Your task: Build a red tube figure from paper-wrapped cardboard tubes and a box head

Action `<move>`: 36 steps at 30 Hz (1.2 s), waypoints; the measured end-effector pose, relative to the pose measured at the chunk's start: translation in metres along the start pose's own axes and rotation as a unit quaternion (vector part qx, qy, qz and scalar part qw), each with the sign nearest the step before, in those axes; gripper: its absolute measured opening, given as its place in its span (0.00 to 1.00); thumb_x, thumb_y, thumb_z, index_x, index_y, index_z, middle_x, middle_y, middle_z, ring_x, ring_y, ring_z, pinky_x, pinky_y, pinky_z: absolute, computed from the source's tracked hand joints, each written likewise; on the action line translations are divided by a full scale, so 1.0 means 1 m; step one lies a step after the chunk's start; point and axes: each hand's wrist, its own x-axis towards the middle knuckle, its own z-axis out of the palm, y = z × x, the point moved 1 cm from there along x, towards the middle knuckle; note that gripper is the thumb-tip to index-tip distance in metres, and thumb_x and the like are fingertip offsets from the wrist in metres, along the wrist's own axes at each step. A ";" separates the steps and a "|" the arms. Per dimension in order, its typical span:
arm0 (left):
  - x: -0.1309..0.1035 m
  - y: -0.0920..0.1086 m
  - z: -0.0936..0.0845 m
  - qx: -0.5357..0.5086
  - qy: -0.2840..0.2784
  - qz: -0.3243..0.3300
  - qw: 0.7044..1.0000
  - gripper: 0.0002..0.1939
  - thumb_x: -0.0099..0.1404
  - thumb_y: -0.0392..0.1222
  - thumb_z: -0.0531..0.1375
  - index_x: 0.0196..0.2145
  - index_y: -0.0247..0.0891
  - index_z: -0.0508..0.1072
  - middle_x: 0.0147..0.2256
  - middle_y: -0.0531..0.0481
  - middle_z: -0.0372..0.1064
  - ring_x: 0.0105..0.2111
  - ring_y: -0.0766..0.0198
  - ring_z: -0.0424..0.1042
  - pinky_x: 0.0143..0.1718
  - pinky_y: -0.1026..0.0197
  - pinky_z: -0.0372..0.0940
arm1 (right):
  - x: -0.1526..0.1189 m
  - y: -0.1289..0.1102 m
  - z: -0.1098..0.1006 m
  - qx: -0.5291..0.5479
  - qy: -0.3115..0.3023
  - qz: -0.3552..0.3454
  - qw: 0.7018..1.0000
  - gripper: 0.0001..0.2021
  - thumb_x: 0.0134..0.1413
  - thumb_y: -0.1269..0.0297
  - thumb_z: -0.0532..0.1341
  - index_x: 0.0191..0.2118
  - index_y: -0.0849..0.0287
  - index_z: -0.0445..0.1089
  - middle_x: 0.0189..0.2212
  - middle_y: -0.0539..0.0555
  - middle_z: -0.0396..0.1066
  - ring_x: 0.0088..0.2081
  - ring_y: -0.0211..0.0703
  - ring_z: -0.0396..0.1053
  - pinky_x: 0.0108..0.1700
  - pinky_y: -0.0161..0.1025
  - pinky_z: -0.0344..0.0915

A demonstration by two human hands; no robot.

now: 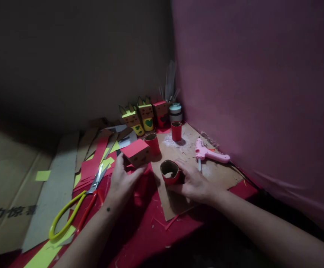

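My left hand (pixel 123 180) grips a small cardboard box (pixel 136 150) with a red paper top and marks drawn on its brown side. In my right hand (pixel 191 182) is a red paper-covered cardboard tube (pixel 170 176), upright with its hollow end facing up. My thumb and fingers wrap its right side. Behind the box stands a second red tube (pixel 154 148), and a third red tube (pixel 176 134) stands farther back on the cardboard sheet (pixel 166 206). A pink glue gun (pixel 210 153) lies to the right of my right hand.
Yellow-handled scissors (pixel 83 195) lie open on the left among paper and cardboard strips (pixel 102 145). Yellow box-headed figures (pixel 148 117), a red figure (pixel 161 111), a jar (pixel 175 113) and pale sticks (pixel 170 82) stand at the back corner. A pink wall (pixel 251 93) bounds the right.
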 end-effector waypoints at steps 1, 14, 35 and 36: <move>0.001 -0.006 0.001 0.031 -0.013 0.004 0.999 0.26 0.57 0.47 0.66 0.51 0.39 0.66 0.47 0.42 0.73 0.46 0.49 0.74 0.48 0.46 0.67 | -0.002 -0.001 -0.001 0.011 0.014 -0.004 1.000 0.18 0.45 0.72 0.69 0.44 0.59 0.69 0.39 0.53 0.71 0.41 0.46 0.70 0.45 0.43 0.69; -0.021 0.006 0.013 0.351 0.010 0.298 0.888 0.39 0.62 0.46 0.62 0.66 0.36 0.52 0.59 0.31 0.58 0.57 0.35 0.58 0.57 0.31 0.55 | -0.040 0.016 -0.082 -0.029 0.298 0.103 0.948 0.20 0.46 0.58 0.69 0.43 0.61 0.68 0.40 0.61 0.74 0.37 0.51 0.75 0.38 0.47 0.75; -0.049 0.043 0.178 -0.437 -0.212 -0.311 0.817 0.13 0.53 0.24 0.55 0.37 0.30 0.71 0.31 0.45 0.71 0.27 0.65 0.73 0.27 0.65 0.67 | -0.040 0.027 -0.096 0.253 0.225 0.217 0.916 0.23 0.38 0.57 0.75 0.39 0.63 0.71 0.32 0.57 0.77 0.32 0.49 0.76 0.34 0.42 0.73; -0.046 0.042 0.181 -0.438 -0.204 -0.316 0.816 0.12 0.55 0.25 0.55 0.37 0.30 0.72 0.29 0.46 0.71 0.25 0.65 0.73 0.24 0.65 0.65 | -0.040 0.026 -0.094 0.250 0.228 0.215 0.916 0.23 0.37 0.58 0.75 0.40 0.63 0.71 0.33 0.58 0.78 0.33 0.50 0.76 0.35 0.43 0.73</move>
